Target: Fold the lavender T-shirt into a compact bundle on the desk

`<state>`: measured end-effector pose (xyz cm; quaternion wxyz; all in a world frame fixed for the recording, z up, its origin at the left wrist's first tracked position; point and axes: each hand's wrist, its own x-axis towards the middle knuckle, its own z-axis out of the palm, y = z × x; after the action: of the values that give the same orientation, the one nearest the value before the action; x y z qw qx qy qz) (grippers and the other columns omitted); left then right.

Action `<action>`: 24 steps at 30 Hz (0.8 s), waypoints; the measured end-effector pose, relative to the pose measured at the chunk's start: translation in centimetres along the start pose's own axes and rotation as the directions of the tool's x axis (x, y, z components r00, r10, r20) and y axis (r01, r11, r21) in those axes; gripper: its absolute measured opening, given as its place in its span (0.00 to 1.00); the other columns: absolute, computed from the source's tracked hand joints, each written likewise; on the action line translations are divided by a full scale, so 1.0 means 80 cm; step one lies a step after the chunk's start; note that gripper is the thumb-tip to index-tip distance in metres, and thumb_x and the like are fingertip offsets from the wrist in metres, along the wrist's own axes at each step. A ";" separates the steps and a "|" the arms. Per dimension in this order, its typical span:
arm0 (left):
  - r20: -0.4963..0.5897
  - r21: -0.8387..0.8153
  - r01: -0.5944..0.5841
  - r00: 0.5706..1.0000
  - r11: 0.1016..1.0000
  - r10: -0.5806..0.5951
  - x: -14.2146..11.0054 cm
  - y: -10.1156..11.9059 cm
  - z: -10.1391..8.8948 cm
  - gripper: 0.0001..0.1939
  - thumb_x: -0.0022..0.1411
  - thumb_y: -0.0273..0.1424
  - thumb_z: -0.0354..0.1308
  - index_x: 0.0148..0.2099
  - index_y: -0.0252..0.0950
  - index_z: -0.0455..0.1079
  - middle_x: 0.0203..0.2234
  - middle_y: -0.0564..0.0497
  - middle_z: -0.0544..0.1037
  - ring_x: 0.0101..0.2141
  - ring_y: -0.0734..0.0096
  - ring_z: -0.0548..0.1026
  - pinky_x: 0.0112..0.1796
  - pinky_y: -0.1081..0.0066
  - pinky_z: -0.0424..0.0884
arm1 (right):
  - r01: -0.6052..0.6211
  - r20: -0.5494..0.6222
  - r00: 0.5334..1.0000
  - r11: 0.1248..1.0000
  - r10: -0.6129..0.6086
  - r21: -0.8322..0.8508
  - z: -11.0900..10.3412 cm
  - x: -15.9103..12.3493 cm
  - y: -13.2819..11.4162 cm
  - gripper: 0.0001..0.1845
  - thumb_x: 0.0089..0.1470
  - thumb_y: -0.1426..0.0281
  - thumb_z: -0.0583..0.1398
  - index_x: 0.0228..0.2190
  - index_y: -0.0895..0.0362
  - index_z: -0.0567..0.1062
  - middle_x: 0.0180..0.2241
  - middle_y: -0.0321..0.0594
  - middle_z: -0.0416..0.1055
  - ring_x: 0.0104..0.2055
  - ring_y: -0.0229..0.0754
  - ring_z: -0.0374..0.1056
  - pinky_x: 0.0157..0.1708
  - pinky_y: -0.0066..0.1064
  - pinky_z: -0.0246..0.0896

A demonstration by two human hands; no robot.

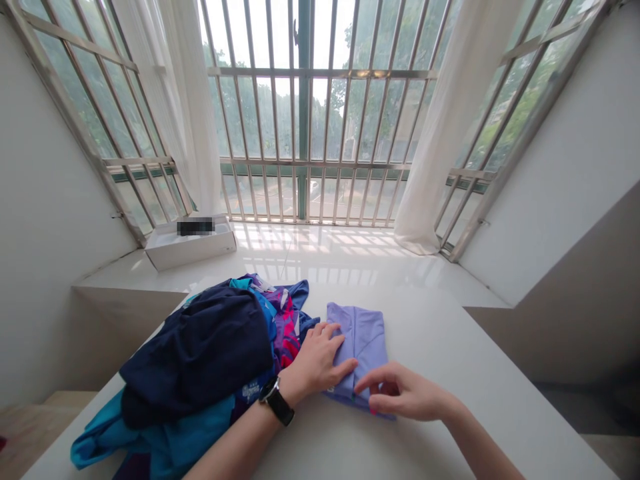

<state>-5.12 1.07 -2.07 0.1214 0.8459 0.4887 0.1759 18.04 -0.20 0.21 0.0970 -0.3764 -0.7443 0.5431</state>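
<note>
A folded lavender garment [358, 353] lies flat on the white table [440, 373], right of a heap of clothes [200, 360]. That heap mixes a navy garment [197, 350], a teal garment [165, 427] and a pink-and-purple patterned one [286, 327]. My left hand [317, 360], with a black wristwatch [276, 400] on its wrist, lies flat with fingers apart, touching the lavender garment's left edge. My right hand [395, 393] pinches the garment's lower edge between thumb and fingers.
A white open box [190, 245] with a blurred dark patch stands on a glossy white ledge [320, 257] at the back left. Behind it are a barred window [305, 133] and white curtains [430, 167]. White walls flank both sides.
</note>
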 end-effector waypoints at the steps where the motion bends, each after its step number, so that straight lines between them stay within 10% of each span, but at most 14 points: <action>1: 0.037 -0.014 -0.007 0.999 1.000 0.008 -0.001 0.000 0.000 0.30 0.64 0.51 0.55 0.59 0.36 0.69 0.62 0.40 0.64 0.61 0.45 0.60 0.59 0.51 0.59 | 0.012 -0.069 0.998 1.000 -0.010 0.018 -0.003 0.001 0.003 0.20 0.55 0.56 0.60 0.40 0.58 0.80 0.23 0.34 0.68 0.23 0.33 0.55 0.22 0.25 0.49; 7: 0.182 -0.030 -0.088 0.979 0.996 0.092 -0.008 0.001 0.008 0.49 0.61 0.61 0.49 0.71 0.31 0.49 0.69 0.35 0.51 0.67 0.43 0.49 0.64 0.50 0.51 | 0.046 -0.484 0.856 0.959 -0.181 -0.278 -0.013 0.018 0.024 0.17 0.60 0.56 0.56 0.33 0.56 0.76 0.26 0.37 0.71 0.27 0.38 0.62 0.30 0.30 0.57; 12: 0.224 0.023 -0.117 0.968 0.993 0.109 -0.009 0.007 0.019 0.48 0.65 0.62 0.37 0.73 0.30 0.42 0.71 0.37 0.44 0.69 0.48 0.41 0.65 0.52 0.45 | -0.084 -0.469 0.864 0.869 -0.181 -0.488 -0.004 0.028 0.039 0.12 0.60 0.61 0.55 0.39 0.53 0.74 0.28 0.35 0.72 0.29 0.40 0.66 0.33 0.32 0.60; 24: -0.081 0.205 -0.066 0.993 0.976 0.085 -0.001 0.011 0.026 0.26 0.71 0.47 0.47 0.64 0.38 0.61 0.64 0.41 0.63 0.64 0.49 0.57 0.61 0.49 0.55 | -0.132 -0.475 0.867 0.848 -0.153 -0.514 -0.012 0.029 0.047 0.13 0.61 0.59 0.54 0.38 0.53 0.73 0.26 0.34 0.71 0.27 0.40 0.65 0.30 0.31 0.58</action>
<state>-3.62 0.48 -3.69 0.0061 0.8631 0.4764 0.1673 18.61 2.54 -3.32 0.1810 -0.5112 -0.8161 0.1998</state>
